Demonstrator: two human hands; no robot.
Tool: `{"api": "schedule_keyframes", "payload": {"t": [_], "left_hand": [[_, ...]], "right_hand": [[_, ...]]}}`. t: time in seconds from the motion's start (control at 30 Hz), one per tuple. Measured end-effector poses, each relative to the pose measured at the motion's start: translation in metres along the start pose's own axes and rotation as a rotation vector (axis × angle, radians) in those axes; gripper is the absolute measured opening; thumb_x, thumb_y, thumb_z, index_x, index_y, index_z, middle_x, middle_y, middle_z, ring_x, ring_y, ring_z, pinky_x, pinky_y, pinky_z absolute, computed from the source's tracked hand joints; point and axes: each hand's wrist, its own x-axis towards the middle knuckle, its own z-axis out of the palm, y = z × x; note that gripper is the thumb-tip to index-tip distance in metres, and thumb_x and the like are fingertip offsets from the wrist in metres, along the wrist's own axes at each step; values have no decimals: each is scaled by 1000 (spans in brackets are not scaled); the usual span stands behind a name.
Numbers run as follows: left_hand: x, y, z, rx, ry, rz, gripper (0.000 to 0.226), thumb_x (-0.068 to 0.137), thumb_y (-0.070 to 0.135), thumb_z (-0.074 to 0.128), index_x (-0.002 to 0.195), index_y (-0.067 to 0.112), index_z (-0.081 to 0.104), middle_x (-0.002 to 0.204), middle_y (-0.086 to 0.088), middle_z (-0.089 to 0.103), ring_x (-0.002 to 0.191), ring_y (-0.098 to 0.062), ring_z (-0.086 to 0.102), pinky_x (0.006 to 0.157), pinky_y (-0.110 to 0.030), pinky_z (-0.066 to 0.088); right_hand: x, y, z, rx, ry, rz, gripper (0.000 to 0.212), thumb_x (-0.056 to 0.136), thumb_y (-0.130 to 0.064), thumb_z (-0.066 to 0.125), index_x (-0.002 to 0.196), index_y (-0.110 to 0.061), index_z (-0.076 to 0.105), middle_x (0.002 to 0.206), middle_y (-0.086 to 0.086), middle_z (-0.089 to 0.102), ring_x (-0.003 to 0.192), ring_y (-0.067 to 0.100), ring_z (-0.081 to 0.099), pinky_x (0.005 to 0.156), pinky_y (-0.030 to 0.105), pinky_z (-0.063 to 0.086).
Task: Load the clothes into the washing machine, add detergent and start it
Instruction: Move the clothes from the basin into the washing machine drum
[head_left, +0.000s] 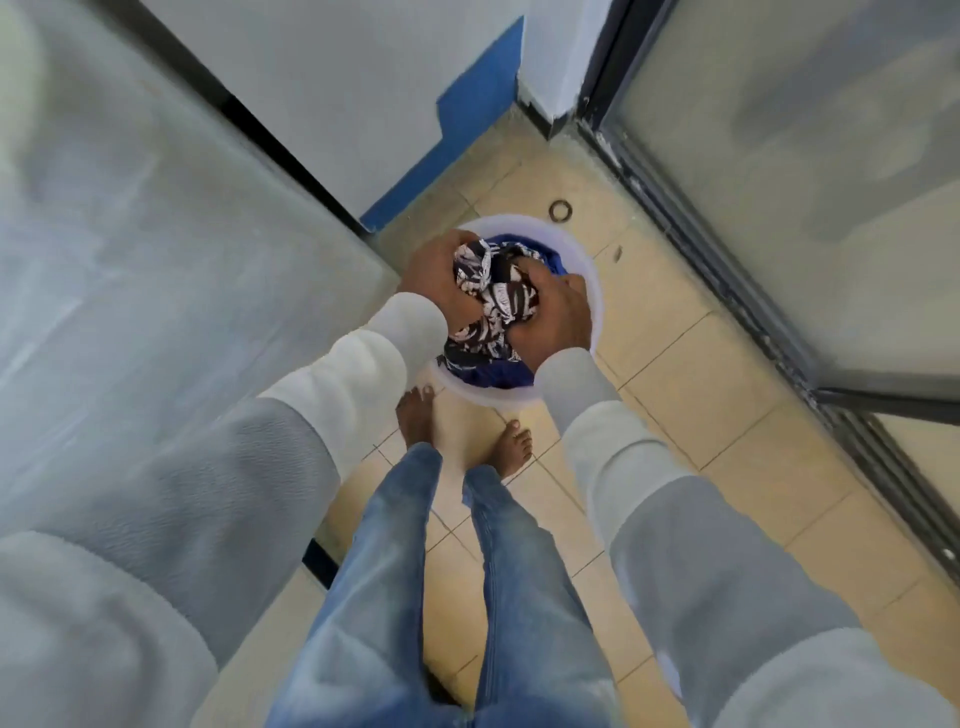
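clothes (493, 306) sit bunched in a white bucket (579, 254) at the centre of the frame, on a tiled floor (701, 389). the top piece is dark with a white pattern, and blue cloth (496, 375) lies under it. the left hand (441, 280) has its fingers curled into the patterned piece on the left side. the right hand (553, 317) grips the same piece from the right, fingers dug into the folds. both sleeves are white. bare feet (415, 415) stand just below the bucket, with jeans (395, 571) running to the lower edge. a small ring (561, 210) lies on the floor above the bucket. a glass door (831, 208) fills the upper right. a blue strip (467, 130) marks the wall at top centre.
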Motion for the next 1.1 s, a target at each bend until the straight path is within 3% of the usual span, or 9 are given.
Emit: {"api": "schedule_keyframes", "payload": {"t": [0.17, 0.3, 0.4, 0.6, 0.73, 0.9, 1.1], "left_hand": [[-55, 57, -92, 119, -17, 180, 111, 46, 49, 74, 145, 18, 36, 139, -9, 46, 131, -26, 42, 108, -36, 36], [-108, 88, -183, 203, 169, 300, 132, 37, 56, 71, 150, 8, 24, 143, -13, 40, 133, -28, 39, 111, -33, 30], [-148, 91, -250, 273, 360, 311, 127, 44, 54, 80, 150, 10, 26, 141, -14, 42, 128, -32, 45, 107, -39, 35], [-218, 56, -365, 400, 715, 268, 103, 60, 49, 80, 147, 15, 37, 136, -13, 50, 122, -33, 51, 100, -42, 41], [-241, 5, -417, 378, 893, 182, 90, 65, 48, 66, 146, 16, 41, 134, -13, 51, 119, -34, 53, 98, -42, 44], [-229, -78, -465, 388, 937, 55, 86, 69, 33, 72, 146, 14, 39, 136, -15, 48, 117, -37, 52, 98, -38, 42], [-190, -160, -484, 403, 782, -116, 99, 65, 22, 81, 149, 11, 29, 145, -16, 35, 122, -41, 43, 102, -50, 41]], "right_hand": [[-23, -99, -75, 155, 120, -190, 57, 78, -10, 61, 133, -26, 54, 119, 7, 53, 100, 31, 59, 89, 37, 48], [-37, -191, -123, 150, 117, -420, 67, 75, -20, 68, 139, -21, 47, 121, 11, 50, 103, 30, 58, 89, 34, 47], [-51, -263, -145, 154, 97, -606, 76, 68, -29, 63, 141, -18, 44, 118, 10, 49, 102, 26, 58, 85, 26, 45], [-80, -392, -133, 217, 95, -926, 75, 69, -21, 64, 141, -18, 45, 118, 10, 50, 101, 26, 60, 88, 34, 53], [-89, -464, -91, 194, -3, -1030, 79, 68, -21, 63, 144, -23, 40, 124, 5, 49, 103, 28, 60, 87, 43, 53], [-75, -529, -18, -108, -133, -1056, 86, 76, -37, 63, 151, -30, 21, 137, 5, 44, 108, 36, 58, 87, 49, 50], [-45, -563, 69, -145, -377, -980, 91, 80, -23, 69, 153, -21, 14, 146, 17, 32, 125, 36, 48, 101, 39, 41]]}}
